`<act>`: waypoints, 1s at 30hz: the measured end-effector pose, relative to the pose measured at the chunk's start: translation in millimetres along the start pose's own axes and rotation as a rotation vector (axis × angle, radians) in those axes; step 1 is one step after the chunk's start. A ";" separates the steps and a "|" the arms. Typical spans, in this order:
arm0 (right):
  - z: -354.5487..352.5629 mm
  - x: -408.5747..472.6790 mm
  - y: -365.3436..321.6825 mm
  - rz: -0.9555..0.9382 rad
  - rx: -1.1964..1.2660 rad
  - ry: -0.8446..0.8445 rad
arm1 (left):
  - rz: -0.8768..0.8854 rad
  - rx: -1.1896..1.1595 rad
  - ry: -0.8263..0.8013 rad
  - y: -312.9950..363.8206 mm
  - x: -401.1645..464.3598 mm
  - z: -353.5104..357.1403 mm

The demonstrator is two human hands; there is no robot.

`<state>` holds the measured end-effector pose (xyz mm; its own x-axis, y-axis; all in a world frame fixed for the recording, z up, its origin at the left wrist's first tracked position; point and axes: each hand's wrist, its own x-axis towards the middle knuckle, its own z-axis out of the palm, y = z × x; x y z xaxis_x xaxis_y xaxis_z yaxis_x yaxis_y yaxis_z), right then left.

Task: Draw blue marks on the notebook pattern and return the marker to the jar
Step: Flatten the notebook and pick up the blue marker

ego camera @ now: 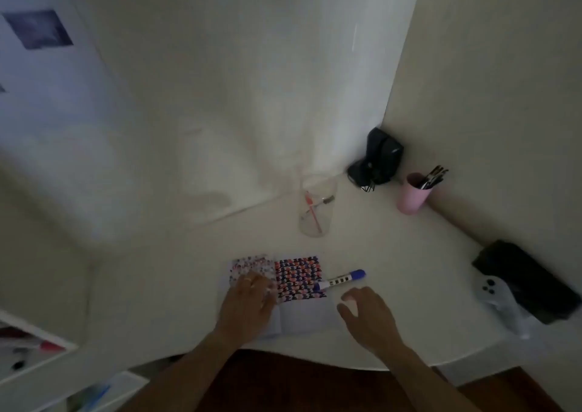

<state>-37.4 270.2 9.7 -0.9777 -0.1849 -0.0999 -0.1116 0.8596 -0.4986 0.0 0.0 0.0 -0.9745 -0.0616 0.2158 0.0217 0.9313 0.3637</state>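
Observation:
An open notebook [299, 279] lies on the white table, its right page filled with a red, blue and black pattern and its left page fainter. A blue-capped marker [341, 281] lies across the notebook's right edge, pointing up and right. My left hand [248, 298] rests flat on the left page. My right hand [367, 314] hovers just below the marker with fingers apart, holding nothing. A clear glass jar [316, 207] stands behind the notebook with a pink pen and another pen inside.
A pink cup [411, 196] with dark pens stands at the back right beside a black object [378, 159] in the corner. At the right edge lie a white game controller [494, 292] and a black case [529, 282]. White shelves [34, 352] sit lower left.

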 end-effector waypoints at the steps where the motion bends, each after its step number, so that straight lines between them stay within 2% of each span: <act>1: 9.0 1.3 5.0 -0.020 -0.010 0.018 | 0.006 -0.008 0.007 -2.1 -1.5 10.7; 5: 41.7 3.0 22.6 -0.075 -0.094 0.123 | -0.015 0.040 0.053 -12.6 -12.4 48.3; 9: 73.7 7.4 43.8 -0.170 -0.231 0.327 | 0.003 0.138 0.158 -18.5 -27.2 74.8; 16: 97.4 12.4 57.4 -0.274 -0.273 0.456 | 0.020 0.162 0.260 -13.9 -35.3 81.7; 24: 100.9 0.5 55.5 -0.241 -0.263 0.478 | 0.011 0.230 0.266 -4.7 -50.0 81.7; 30: 112.4 17.0 65.5 -0.226 -0.293 0.382 | -0.011 0.295 0.234 -1.7 -55.0 81.6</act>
<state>-41.3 269.9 -121.4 -0.9127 -0.2412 0.3298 -0.3185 0.9256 -0.2044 35.3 31.2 -86.5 -0.8962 -0.1210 0.4269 -0.0872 0.9914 0.0980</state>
